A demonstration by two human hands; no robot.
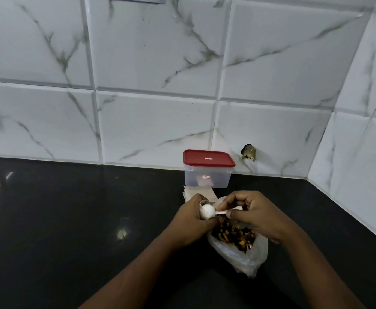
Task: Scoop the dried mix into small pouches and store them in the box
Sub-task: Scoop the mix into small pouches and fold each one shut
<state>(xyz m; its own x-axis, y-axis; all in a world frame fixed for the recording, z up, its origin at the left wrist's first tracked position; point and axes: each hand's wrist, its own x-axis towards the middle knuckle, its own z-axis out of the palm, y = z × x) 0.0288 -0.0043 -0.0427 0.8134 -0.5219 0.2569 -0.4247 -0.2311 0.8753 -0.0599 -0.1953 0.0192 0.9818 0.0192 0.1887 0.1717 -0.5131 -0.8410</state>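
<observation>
An open plastic bag of brown and black dried mix lies on the black counter. My left hand holds a small pale pouch just above the bag. My right hand pinches the handle of a white scoop, whose round bowl is tipped at the pouch's mouth. A clear box with a red lid on it stands behind, against the wall. A stack of flat pouches lies in front of the box.
A white marble-tiled wall runs along the back and turns at the right, forming a corner. A broken hole shows in the tile right of the box.
</observation>
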